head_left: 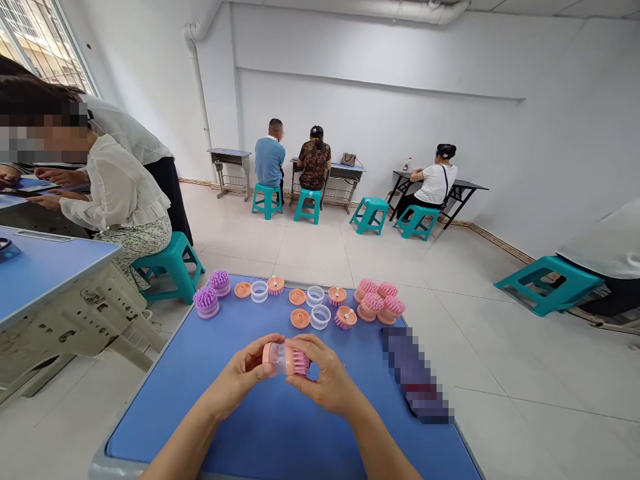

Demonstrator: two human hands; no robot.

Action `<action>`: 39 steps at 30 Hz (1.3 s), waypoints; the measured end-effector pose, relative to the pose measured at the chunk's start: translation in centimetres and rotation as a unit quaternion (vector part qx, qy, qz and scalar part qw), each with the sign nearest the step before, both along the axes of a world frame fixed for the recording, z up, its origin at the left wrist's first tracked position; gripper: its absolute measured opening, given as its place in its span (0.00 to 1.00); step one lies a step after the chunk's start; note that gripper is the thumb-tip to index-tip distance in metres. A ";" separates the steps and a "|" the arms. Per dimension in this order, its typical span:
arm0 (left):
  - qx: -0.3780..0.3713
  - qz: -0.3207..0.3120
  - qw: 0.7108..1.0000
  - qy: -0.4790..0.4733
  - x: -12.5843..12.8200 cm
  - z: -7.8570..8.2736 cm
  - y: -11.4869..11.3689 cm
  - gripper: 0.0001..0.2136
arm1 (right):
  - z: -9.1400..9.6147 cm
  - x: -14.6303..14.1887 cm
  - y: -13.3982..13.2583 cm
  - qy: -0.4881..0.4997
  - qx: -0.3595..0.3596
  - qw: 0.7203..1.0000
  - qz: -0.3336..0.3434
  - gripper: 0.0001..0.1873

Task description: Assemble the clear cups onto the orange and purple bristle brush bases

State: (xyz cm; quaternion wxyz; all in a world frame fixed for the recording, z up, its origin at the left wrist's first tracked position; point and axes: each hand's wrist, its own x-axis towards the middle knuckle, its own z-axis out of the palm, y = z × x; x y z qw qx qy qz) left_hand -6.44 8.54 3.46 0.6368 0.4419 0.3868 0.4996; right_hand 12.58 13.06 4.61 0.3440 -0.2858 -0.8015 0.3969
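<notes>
Both my left hand (243,377) and my right hand (325,377) grip a pink silicone massage brush (289,359), which has a clear ring and a peach cap on its left end. It sits over the blue table (285,430). Beyond my hands lie purple bristle brushes (207,301), pink bristle brushes (373,303), flat peach discs (300,318), clear plastic rings (321,317) and peach caps with small stems (337,295). A pixelated object (415,373) lies along the table's right side, and I cannot tell what it is.
A blue desk (50,267) stands to my left, with seated and leaning co-workers (117,187) beyond it. Teal stools (170,263) stand on the tiled floor. Several people (315,160) sit at small tables along the far wall. Another stool (547,283) stands at right.
</notes>
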 end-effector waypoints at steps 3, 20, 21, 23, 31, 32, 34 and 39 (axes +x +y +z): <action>0.027 -0.014 0.998 0.057 0.1 -0.3 -0.1 0.24 | 0.6 0.1 0.0 -0.011 -0.020 1.000 0.007 0.26; 0.075 0.033 0.982 0.172 1.4 -0.7 -0.4 0.17 | -1.2 -0.2 0.3 0.004 -0.196 0.980 0.025 0.32; 0.079 0.029 0.979 0.185 1.4 -0.7 -0.4 0.18 | -1.0 -0.3 0.3 -0.005 -0.191 0.981 0.026 0.30; 0.106 0.025 0.965 0.238 1.3 -0.9 -0.6 0.20 | -0.8 -0.5 0.3 -0.013 -0.226 0.974 0.030 0.24; 0.191 0.052 0.910 0.363 1.2 -0.2 -0.9 0.20 | -1.6 -0.6 0.6 0.014 -0.388 0.921 0.012 0.34; 0.179 0.061 0.917 0.351 1.1 -0.1 -0.8 0.20 | -1.5 -0.4 0.6 0.038 -0.374 0.926 0.022 0.36; 0.156 0.072 0.925 0.339 0.9 0.0 -0.8 0.20 | -1.3 -0.3 0.7 0.077 -0.328 0.941 0.034 0.37; 0.182 0.048 0.910 0.371 0.7 -0.5 -0.9 0.24 | -1.5 -0.5 1.1 0.004 -0.340 0.940 -0.001 0.23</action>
